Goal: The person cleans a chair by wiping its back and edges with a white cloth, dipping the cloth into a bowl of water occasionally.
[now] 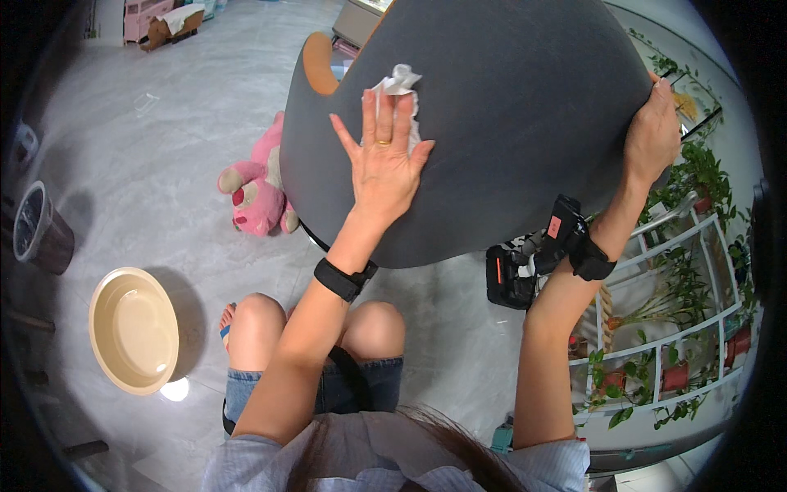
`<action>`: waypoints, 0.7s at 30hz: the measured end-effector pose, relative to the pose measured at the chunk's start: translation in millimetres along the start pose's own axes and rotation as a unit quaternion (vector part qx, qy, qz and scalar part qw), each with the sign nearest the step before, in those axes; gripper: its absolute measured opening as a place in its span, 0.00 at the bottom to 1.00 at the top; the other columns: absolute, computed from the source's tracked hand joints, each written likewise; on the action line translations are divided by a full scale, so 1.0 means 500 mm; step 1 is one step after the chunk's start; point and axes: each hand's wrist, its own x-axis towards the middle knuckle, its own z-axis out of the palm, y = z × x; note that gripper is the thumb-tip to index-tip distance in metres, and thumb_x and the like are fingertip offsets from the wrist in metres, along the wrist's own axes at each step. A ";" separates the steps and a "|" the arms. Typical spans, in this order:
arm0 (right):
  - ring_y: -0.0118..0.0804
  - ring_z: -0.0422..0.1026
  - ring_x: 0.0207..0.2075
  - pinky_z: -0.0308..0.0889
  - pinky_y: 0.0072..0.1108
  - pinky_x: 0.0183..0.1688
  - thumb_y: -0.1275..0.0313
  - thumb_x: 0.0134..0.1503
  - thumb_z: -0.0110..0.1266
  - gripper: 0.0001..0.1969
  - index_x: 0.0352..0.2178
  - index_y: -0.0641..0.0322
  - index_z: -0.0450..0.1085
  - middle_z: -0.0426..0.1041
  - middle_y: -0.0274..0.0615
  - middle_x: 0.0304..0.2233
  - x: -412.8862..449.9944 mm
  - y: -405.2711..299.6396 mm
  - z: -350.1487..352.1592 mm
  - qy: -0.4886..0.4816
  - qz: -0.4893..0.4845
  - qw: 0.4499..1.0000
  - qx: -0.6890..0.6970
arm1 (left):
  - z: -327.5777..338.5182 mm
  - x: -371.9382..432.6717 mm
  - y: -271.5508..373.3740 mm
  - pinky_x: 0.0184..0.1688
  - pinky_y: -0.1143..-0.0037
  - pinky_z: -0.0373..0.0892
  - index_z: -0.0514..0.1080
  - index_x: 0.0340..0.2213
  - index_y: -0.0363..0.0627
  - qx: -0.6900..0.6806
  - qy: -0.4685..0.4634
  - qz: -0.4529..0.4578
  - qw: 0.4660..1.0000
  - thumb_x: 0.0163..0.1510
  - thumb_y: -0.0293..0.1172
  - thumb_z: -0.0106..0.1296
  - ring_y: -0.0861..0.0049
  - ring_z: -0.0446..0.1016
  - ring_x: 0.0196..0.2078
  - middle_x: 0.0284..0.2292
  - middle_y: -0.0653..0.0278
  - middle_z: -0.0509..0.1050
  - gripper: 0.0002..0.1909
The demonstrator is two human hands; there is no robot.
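A large curved shell of dark grey upholstery, apparently the back of a chair (492, 135), fills the space before me, with an orange-brown inner side showing at its upper left. Flat against it, fingers spread, my left hand (384, 166) presses a crumpled white wipe (401, 80); part of the wipe is hidden beneath the fingers. My right hand (653, 132) grips the shell's right edge, its fingertips mostly out of sight behind it. Both wrists wear black straps.
Left of my knees, a cream plastic basin (101, 332) stands on the grey floor. Beyond it is a lined waste bin (58, 240). A pink plush bear (261, 203) lies against the chair. A white rack (688, 320) with potted plants and a black device (513, 280) are on the right.
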 end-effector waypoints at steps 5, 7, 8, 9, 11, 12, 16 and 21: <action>0.51 0.73 0.38 0.65 0.32 0.40 0.55 0.61 0.34 0.22 0.38 0.50 0.75 0.75 0.47 0.34 0.009 -0.003 -0.008 -0.004 -0.002 1.000 -0.012 | 0.012 -0.052 -0.033 0.60 0.46 0.28 0.42 0.62 0.50 -0.023 -0.004 -0.047 0.999 0.58 0.47 0.42 0.64 0.35 0.67 0.64 0.64 0.38 0.36; 0.51 0.73 0.38 0.65 0.33 0.39 0.56 0.61 0.33 0.22 0.37 0.50 0.75 0.76 0.46 0.34 0.008 -0.012 -0.002 0.010 -0.018 1.000 -0.009 | 0.005 -0.070 -0.043 0.60 0.48 0.27 0.41 0.62 0.47 -0.055 -0.035 -0.122 0.990 0.60 0.45 0.38 0.65 0.33 0.67 0.64 0.60 0.38 0.35; 0.51 0.73 0.37 0.65 0.33 0.39 0.56 0.61 0.33 0.22 0.37 0.51 0.75 0.76 0.46 0.34 0.009 -0.019 -0.002 0.001 -0.007 1.000 -0.018 | 0.000 -0.080 -0.050 0.61 0.49 0.26 0.38 0.62 0.42 -0.059 -0.054 -0.138 0.987 0.61 0.43 0.35 0.61 0.32 0.67 0.64 0.54 0.36 0.34; 0.51 0.73 0.37 0.66 0.34 0.40 0.56 0.60 0.33 0.22 0.37 0.51 0.75 0.76 0.46 0.34 0.011 -0.026 -0.005 -0.006 0.001 1.000 -0.029 | -0.003 -0.080 -0.045 0.61 0.49 0.26 0.38 0.62 0.42 -0.057 -0.049 -0.137 0.988 0.61 0.43 0.35 0.61 0.32 0.67 0.64 0.54 0.36 0.34; 0.52 0.73 0.36 0.66 0.35 0.39 0.57 0.60 0.33 0.21 0.36 0.53 0.74 0.75 0.46 0.33 0.013 -0.035 -0.009 -0.012 0.004 1.000 -0.027 | -0.005 -0.077 -0.032 0.60 0.49 0.25 0.35 0.62 0.40 -0.096 -0.050 -0.183 0.977 0.61 0.43 0.34 0.57 0.30 0.66 0.63 0.50 0.35 0.35; 0.52 0.73 0.36 0.66 0.36 0.39 0.57 0.60 0.33 0.21 0.36 0.53 0.74 0.75 0.47 0.33 0.015 -0.033 -0.012 -0.015 -0.007 0.999 -0.032 | -0.007 -0.066 -0.016 0.60 0.49 0.25 0.34 0.61 0.38 -0.123 -0.050 -0.195 0.972 0.61 0.44 0.33 0.54 0.29 0.66 0.63 0.47 0.34 0.36; 0.53 0.72 0.36 0.65 0.37 0.39 0.60 0.60 0.34 0.20 0.35 0.55 0.74 0.75 0.47 0.32 0.021 -0.021 -0.017 -0.019 -0.033 0.999 -0.034 | -0.031 -0.012 0.055 0.61 0.51 0.24 0.34 0.62 0.40 -0.097 -0.063 -0.089 0.989 0.61 0.41 0.32 0.57 0.27 0.66 0.63 0.50 0.33 0.35; 0.52 0.72 0.37 0.64 0.36 0.40 0.61 0.60 0.35 0.19 0.34 0.59 0.74 0.75 0.48 0.33 0.022 -0.008 -0.017 -0.016 -0.036 0.999 -0.018 | -0.067 0.101 0.115 0.60 0.50 0.23 0.40 0.62 0.46 -0.115 -0.031 0.016 0.993 0.61 0.44 0.35 0.59 0.30 0.66 0.64 0.55 0.36 0.33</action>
